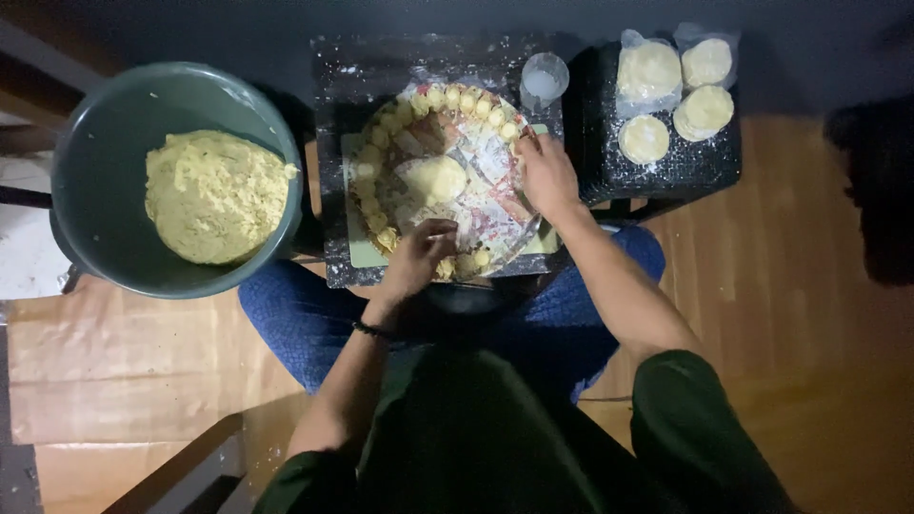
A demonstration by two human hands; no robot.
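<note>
Dough balls point(419, 107) ring the floured round tray point(495, 195) in front of me. My left hand point(416, 255) at the near rim has fingers curled, pinching a ball there, I think. My right hand point(546, 173) rests on the right rim, fingers loosely bent, grip unclear. One flattened piece point(435, 177) sits mid-tray. Big dough mass in green bowl point(105, 152), left. Clear bags of pale discs point(676, 90) far right, no labels readable.

The left hand point(416, 257) covers the near rim of the round floured plate point(495, 167) at frame centre, hiding what its fingertips pinch. The right hand point(546, 174) masks the plate's right edge. The dim upper right corner is unreadable.
</note>
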